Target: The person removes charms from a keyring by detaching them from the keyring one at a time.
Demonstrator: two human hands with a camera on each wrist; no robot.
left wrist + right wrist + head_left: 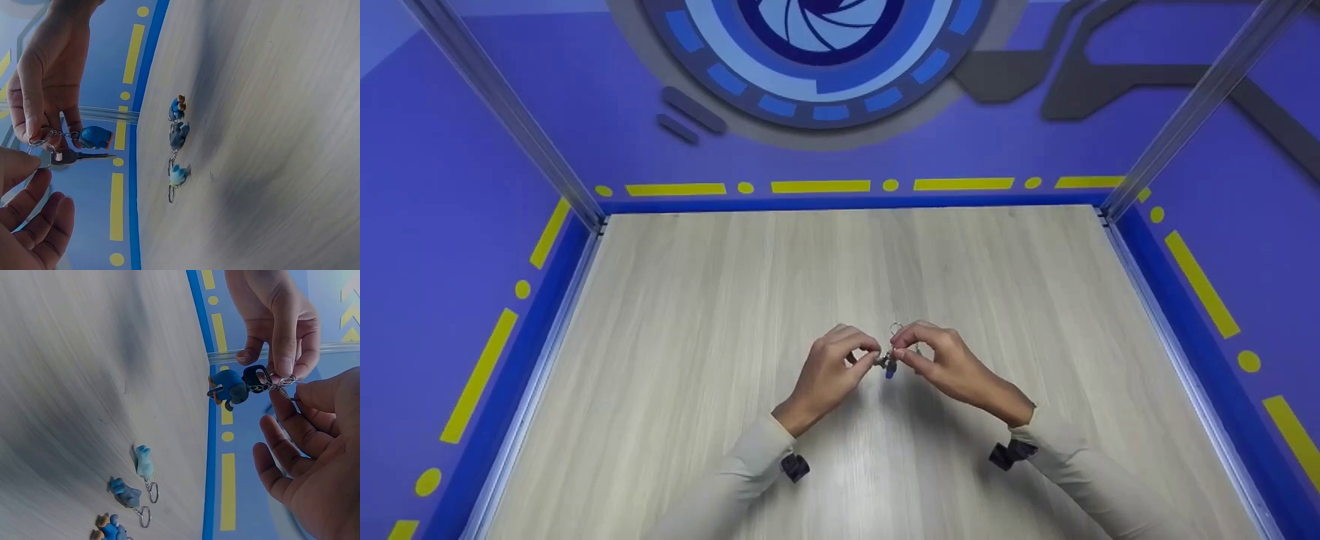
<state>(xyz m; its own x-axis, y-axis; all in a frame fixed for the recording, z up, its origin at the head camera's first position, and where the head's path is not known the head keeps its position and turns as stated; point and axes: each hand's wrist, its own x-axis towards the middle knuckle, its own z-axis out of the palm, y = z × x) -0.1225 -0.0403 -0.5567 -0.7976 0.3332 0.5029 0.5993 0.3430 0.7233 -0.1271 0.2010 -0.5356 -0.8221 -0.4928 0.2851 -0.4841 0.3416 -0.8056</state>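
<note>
A pale wood-grain counter (840, 262) sits inside a booth of purple walls trimmed with yellow dashes and dots, with metal posts at the far corners. In the head view, the left hand (829, 367) and right hand (949, 364) meet above the middle of the counter, fingertips drawn together around a small keyring (894, 330) with a blue charm (890, 367) hanging beneath; both are lifted clear of the surface, probably so the ring can be worked freely. In the left wrist view, the right hand (48, 73) pinches the thin metal split ring (39, 142), from which a short chain carries the rounded, glossy blue charm (95, 136), while the left hand (28, 214) pinches a dark-headed key (73, 157) at the ring, its blade pointing toward the counter. Three more figure charms (178, 143), blue and pale turquoise, each with its own ring, lie in a row on the counter, well apart from the hands. In the right wrist view, the left hand (281, 320) holds the key's black head (256, 378) with a narrow pinching grip, and the right hand (315, 455) nips the ring (283, 382) between thumb and forefinger, its other fingers loosely curled. The spare charms (132, 492) lie near the bottom edge.
</note>
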